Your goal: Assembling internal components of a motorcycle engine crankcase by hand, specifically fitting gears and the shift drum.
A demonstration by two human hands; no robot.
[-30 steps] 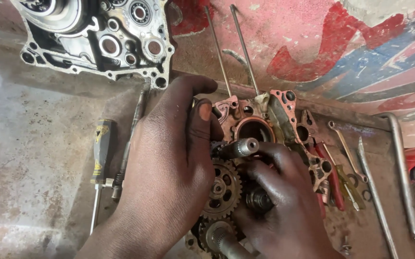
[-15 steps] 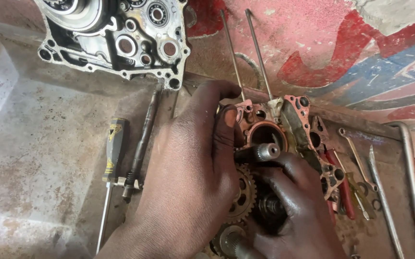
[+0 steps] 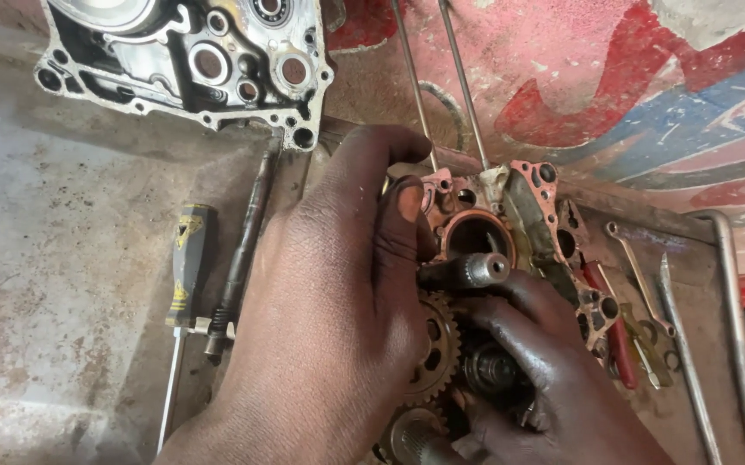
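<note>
I see my left hand [image 3: 329,301] spread flat over the engine case half [image 3: 519,224], fingers curled against its left edge and the gear [image 3: 431,349] — clamped on the case, its thumb near the shaft [image 3: 467,271]. My right hand [image 3: 545,370] comes in from five o'clock, fingers bent down among the gears just below that shaft; whether they pinch anything I cannot tell. The case half sits at the centre of the bench [image 3: 62,258], directly under both hands. At eleven o'clock lies a second crankcase cover [image 3: 192,60]. At nine o'clock — a yellow-and-black screwdriver [image 3: 185,275] beside a dark rod [image 3: 239,258]. At three o'clock lie a spanner [image 3: 639,275] and a long metal bar [image 3: 734,319].
</note>
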